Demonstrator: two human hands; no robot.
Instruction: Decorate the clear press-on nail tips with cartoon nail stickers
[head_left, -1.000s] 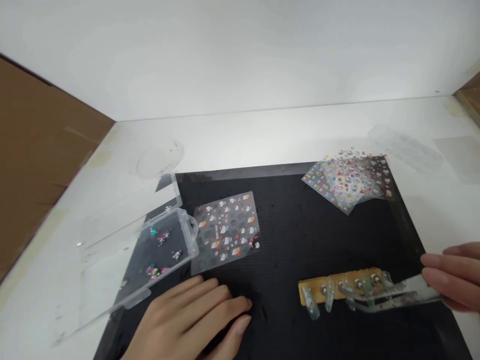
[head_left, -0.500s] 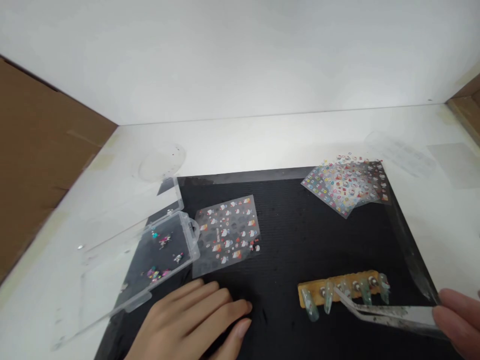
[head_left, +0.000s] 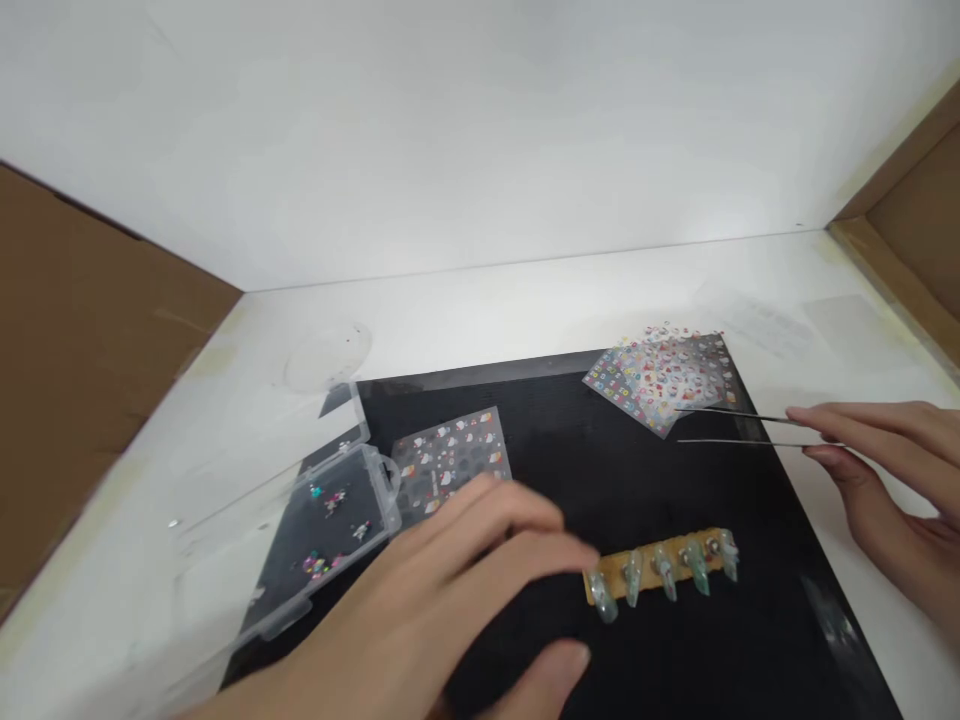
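Note:
My right hand (head_left: 885,470) grips metal tweezers (head_left: 739,428) whose two open tips reach over the near edge of a pile of colourful sticker sheets (head_left: 660,375) at the back right of the black mat (head_left: 645,480). My left hand (head_left: 442,600) stretches across the mat with fingers apart, its fingertips just left of a wooden strip (head_left: 660,572) that carries several clear green-tinted nail tips. The hand covers the lower part of a single sticker sheet (head_left: 450,455).
An open clear plastic case (head_left: 322,520) with small glittery charms lies at the mat's left edge. A round clear dish (head_left: 326,352) sits behind it on the white surface. Brown cardboard walls (head_left: 90,380) stand left and right.
My right hand lifted the tweezers from beside the nail strip up to the sticker pile. My left hand slid right from the mat's front toward the strip. The view shifted right.

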